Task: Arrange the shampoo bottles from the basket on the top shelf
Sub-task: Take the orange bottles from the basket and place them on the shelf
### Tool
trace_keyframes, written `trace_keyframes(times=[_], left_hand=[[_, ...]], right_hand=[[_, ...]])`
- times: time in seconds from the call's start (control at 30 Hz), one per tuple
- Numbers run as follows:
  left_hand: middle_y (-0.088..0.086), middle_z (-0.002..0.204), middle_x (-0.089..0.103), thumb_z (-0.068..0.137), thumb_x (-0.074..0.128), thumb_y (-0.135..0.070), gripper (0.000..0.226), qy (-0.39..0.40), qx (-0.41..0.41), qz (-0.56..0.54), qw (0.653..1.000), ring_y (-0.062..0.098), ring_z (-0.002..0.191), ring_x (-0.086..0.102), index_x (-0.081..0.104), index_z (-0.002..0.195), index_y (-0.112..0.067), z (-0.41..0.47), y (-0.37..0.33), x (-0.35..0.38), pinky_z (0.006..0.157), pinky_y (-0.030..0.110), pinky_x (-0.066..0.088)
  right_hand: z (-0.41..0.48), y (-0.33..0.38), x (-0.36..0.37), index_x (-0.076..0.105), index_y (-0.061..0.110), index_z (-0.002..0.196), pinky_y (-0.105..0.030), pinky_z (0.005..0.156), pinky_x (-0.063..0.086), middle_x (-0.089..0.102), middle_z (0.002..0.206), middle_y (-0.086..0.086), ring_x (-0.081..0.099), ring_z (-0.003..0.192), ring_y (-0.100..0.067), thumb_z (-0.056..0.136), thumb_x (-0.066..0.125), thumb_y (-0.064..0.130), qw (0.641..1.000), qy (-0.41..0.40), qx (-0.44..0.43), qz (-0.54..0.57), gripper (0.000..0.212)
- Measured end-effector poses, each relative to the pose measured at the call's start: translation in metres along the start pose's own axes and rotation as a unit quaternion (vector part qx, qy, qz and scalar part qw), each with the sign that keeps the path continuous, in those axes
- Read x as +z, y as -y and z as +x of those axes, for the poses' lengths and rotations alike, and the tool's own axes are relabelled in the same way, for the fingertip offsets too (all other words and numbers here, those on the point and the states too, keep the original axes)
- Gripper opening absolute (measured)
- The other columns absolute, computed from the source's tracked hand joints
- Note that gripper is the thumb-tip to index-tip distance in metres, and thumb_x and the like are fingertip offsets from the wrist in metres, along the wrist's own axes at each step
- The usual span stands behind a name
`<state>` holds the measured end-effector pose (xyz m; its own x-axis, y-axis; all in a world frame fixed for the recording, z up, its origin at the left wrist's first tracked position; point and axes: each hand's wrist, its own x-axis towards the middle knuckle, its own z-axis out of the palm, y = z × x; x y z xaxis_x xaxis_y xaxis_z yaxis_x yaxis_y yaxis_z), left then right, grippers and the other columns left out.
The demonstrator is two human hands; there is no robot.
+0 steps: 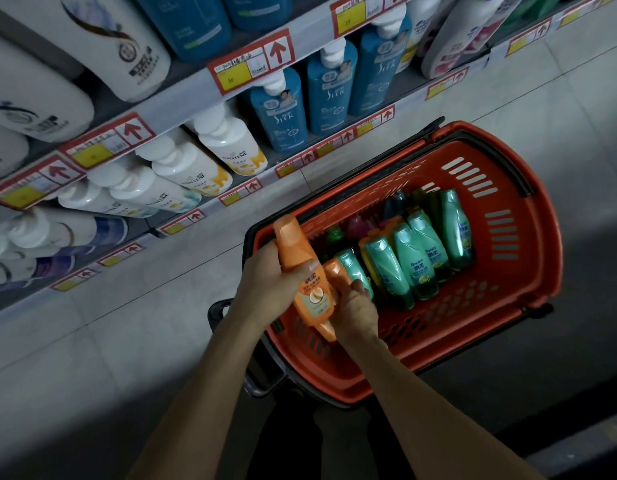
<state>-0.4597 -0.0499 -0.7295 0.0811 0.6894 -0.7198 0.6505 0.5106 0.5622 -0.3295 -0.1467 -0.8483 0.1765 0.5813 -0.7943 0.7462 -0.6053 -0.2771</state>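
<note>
Now, left hand (pixel 269 285) grasping orange bottle (pixel 298 251), right hand (pixel 357 311) seemingly gripping adjacent second bottle (pixel 334 271)

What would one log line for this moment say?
step: pickup | left hand: holds orange bottle | right hand: grips second orange bottle | basket: green bottles inside

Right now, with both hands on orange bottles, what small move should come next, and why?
Probably lift the right hand with the second orange plastic bottle clear of the red plastic basket. The left hand holds the first orange plastic bottle over the rim. The right hand's bottle sits low beside the green plastic bottles, so it must come out before either is shelved.
</note>
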Motion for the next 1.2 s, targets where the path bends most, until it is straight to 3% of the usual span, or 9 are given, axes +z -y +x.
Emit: trace_keyframes(times=[0.13, 0.2, 0.27, 0.37, 0.5, 0.57, 0.7, 0.97, 1.2], left_hand=[[-0.013, 0.099, 0.065, 0.088, 0.073, -0.037, 0.030, 0.004, 0.037, 0.012, 0.999, -0.001, 0.084, 0.062, 0.058, 0.112, -0.026, -0.002, -0.016, -0.024, 0.064, 0.015, 0.043], [-0.010, 0.107, 0.065, 0.086, 0.075, -0.036, 0.039, -0.005, 0.053, -0.018, 0.998, 0.002, 0.092, 0.063, 0.051, 0.115, -0.027, -0.007, -0.025, -0.035, 0.069, 0.017, 0.046], [-0.007, 0.115, 0.067, 0.084, 0.077, -0.036, 0.045, -0.012, 0.069, -0.051, 0.996, 0.007, 0.100, 0.066, 0.050, 0.118, -0.026, -0.014, -0.037, -0.046, 0.078, 0.024, 0.052], [-0.006, 0.116, 0.071, 0.082, 0.077, -0.039, 0.050, -0.019, 0.091, -0.085, 0.992, 0.006, 0.101, 0.069, 0.053, 0.124, -0.027, -0.029, -0.060, -0.063, 0.086, 0.031, 0.055], [-0.012, 0.106, 0.074, 0.087, 0.070, -0.045, 0.027, -0.040, 0.132, -0.121, 0.983, -0.002, 0.094, 0.070, 0.061, 0.111, -0.035, -0.054, -0.100, -0.083, 0.076, 0.021, 0.053], [-0.015, 0.100, 0.075, 0.088, 0.067, -0.047, 0.017, -0.050, 0.155, -0.131, 0.978, -0.003, 0.091, 0.070, 0.064, 0.103, -0.038, -0.070, -0.123, -0.092, 0.068, 0.013, 0.052], [-0.019, 0.095, 0.074, 0.093, 0.063, -0.046, 0.010, -0.062, 0.201, -0.133, 0.969, -0.004, 0.088, 0.070, 0.067, 0.099, -0.039, -0.107, -0.169, -0.112, 0.064, 0.006, 0.049], [-0.011, 0.096, 0.075, 0.089, 0.059, -0.055, 0.030, -0.086, 0.271, -0.144, 0.948, 0.002, 0.090, 0.071, 0.067, 0.102, -0.029, -0.182, -0.266, -0.157, 0.074, 0.021, 0.051], [-0.012, 0.091, 0.075, 0.086, 0.060, -0.052, 0.026, -0.118, 0.344, -0.166, 0.917, 0.000, 0.085, 0.071, 0.069, 0.096, -0.030, -0.267, -0.355, -0.207, 0.066, 0.009, 0.050]], right_hand=[[-0.003, -0.004, -0.013, 0.054, 0.016, 0.133, -0.040, 0.091, 0.052, 0.051, 0.123, -0.009, 0.056, 0.111, -0.027, 0.082, 0.076, 0.029, 0.996, -0.004, -0.003, 0.087, 0.057], [-0.014, -0.008, -0.033, 0.066, 0.006, 0.102, -0.033, 0.072, 0.053, 0.064, 0.098, -0.006, 0.065, 0.085, -0.020, 0.080, 0.079, 0.020, 0.982, -0.019, -0.037, 0.184, 0.030], [-0.028, -0.010, -0.061, 0.063, 0.011, 0.080, -0.022, 0.059, 0.051, 0.067, 0.072, 0.006, 0.065, 0.064, -0.004, 0.080, 0.080, 0.013, 0.956, -0.014, -0.075, 0.282, 0.016], [-0.057, -0.007, -0.116, 0.067, 0.010, 0.107, -0.028, 0.080, 0.058, 0.074, 0.099, -0.006, 0.071, 0.095, -0.016, 0.084, 0.077, 0.019, 0.914, 0.034, -0.083, 0.396, 0.026], [-0.105, 0.012, -0.192, 0.067, 0.021, 0.117, -0.017, 0.077, 0.055, 0.075, 0.110, 0.004, 0.071, 0.102, -0.011, 0.091, 0.064, 0.039, 0.880, 0.056, -0.139, 0.450, 0.031], [-0.127, 0.023, -0.223, 0.063, 0.019, 0.122, -0.019, 0.080, 0.055, 0.073, 0.114, 0.003, 0.069, 0.105, -0.010, 0.094, 0.057, 0.042, 0.868, 0.048, -0.154, 0.469, 0.037], [-0.171, 0.051, -0.275, 0.063, 0.024, 0.117, -0.023, 0.082, 0.057, 0.074, 0.112, 0.001, 0.070, 0.105, -0.014, 0.091, 0.053, 0.049, 0.845, 0.000, -0.177, 0.505, 0.038], [-0.265, 0.108, -0.377, 0.070, 0.021, 0.108, -0.033, 0.077, 0.060, 0.075, 0.102, -0.009, 0.074, 0.095, -0.026, 0.093, 0.055, 0.051, 0.791, -0.074, -0.221, 0.566, 0.037], [-0.355, 0.153, -0.467, 0.072, 0.023, 0.096, -0.036, 0.072, 0.059, 0.075, 0.094, -0.009, 0.074, 0.086, -0.025, 0.086, 0.062, 0.056, 0.768, -0.105, -0.290, 0.561, 0.036]])
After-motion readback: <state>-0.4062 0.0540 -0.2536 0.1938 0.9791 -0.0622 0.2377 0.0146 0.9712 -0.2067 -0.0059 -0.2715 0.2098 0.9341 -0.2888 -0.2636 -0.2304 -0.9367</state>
